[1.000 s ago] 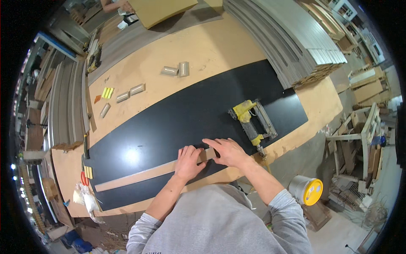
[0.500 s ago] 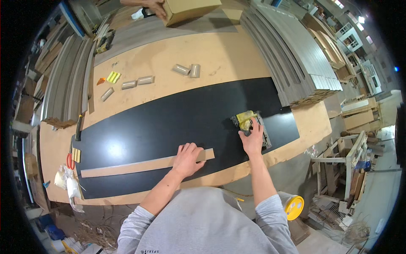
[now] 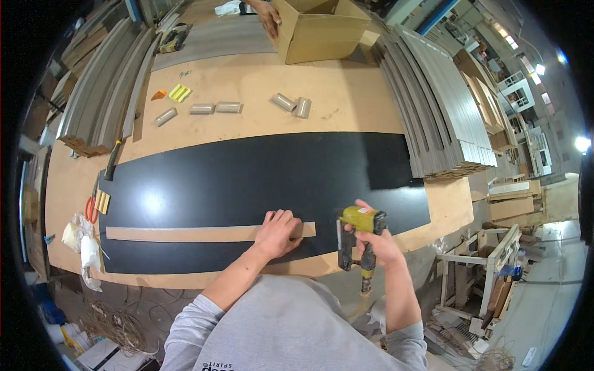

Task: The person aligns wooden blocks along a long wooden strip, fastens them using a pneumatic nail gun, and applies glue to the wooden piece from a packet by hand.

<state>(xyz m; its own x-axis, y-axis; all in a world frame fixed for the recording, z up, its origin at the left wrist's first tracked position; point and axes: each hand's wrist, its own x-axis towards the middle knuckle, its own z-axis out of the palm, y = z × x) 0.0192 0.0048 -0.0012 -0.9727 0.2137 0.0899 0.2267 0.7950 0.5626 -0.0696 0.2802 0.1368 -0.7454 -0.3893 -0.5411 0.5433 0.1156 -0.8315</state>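
Observation:
Near the front edge of a black panel [image 3: 260, 179] lies a long, light brown wooden strip [image 3: 179, 234]. My left hand [image 3: 277, 236] is closed over the strip near its right end, fingers curled across it. In my right hand [image 3: 378, 242] is a yellow-green and black nail gun [image 3: 365, 217], its handle gripped in my fingers. The gun is raised over the panel's front edge, to the right of the strip and apart from it. A hose connects at the bottom of the gun's handle and runs down toward me.
A co-worker's hand [image 3: 269, 18] touches an open cardboard box [image 3: 322, 42] at the far side. Grey-brown boards are stacked at left [image 3: 102, 93] and right [image 3: 442, 111]. Several small wrapped cylinders [image 3: 229, 107] lie beyond the panel. Red-handled scissors [image 3: 91, 210] and a hammer [image 3: 112, 162] sit at left.
My right hand has taken the nail gun up off the panel and brought it nearer to me. The co-worker's box now shows its open top. My left hand stays on the strip.

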